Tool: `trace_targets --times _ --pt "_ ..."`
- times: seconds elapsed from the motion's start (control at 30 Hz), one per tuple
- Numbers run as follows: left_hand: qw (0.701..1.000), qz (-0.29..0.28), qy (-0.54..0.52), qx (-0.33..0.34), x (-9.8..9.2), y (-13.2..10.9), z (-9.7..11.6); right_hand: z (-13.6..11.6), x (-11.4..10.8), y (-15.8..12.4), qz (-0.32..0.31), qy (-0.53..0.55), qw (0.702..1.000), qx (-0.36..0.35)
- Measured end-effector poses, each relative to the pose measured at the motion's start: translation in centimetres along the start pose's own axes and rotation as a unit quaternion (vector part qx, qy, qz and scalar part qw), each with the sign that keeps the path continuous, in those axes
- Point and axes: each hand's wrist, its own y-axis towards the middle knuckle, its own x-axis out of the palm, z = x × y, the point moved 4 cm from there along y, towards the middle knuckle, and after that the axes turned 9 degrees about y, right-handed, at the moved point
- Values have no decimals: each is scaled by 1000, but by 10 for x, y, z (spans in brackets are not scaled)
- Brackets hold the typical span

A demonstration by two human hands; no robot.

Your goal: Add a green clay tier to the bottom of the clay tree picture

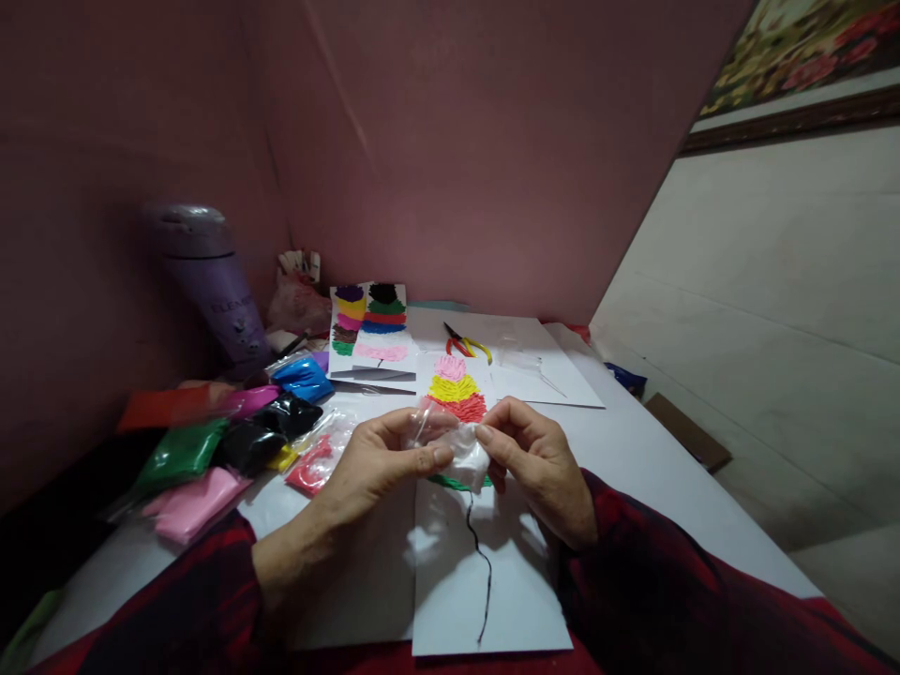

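Both hands meet over a white card (450, 591), pinching a small clear plastic bag of white clay (468, 455). My left hand (376, 459) grips the bag's left side between thumb and fingers. My right hand (538, 459) has thumb and forefinger closed on its upper right corner. Behind the bag, the card carries textured bands of pink, yellow and red clay (460, 389). A strip of green shows just under the bag, and the part between is hidden. From there a thin black wavy line (479, 553) runs down the card.
Several bags of coloured clay (183, 455) lie to the left, near a purple bottle (215, 281). At the back are two finished-looking colour-banded cards (369, 328), and red-and-yellow-handled pliers (468, 345) on white paper. A brown flat piece (685, 431) lies beyond the table's right edge.
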Motion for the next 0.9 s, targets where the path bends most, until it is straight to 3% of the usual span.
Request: trace_targets --times 0.13,0.37,0.9 --pt "999 8 29 -15 1 -2 1 0 2 -1 -9 0 1000 10" --pt "996 3 89 19 2 -3 4 2 6 -3 -22 11 999 21" --pt "1000 5 -8 -3 1 -1 0 -2 1 0 13 1 1000 15"
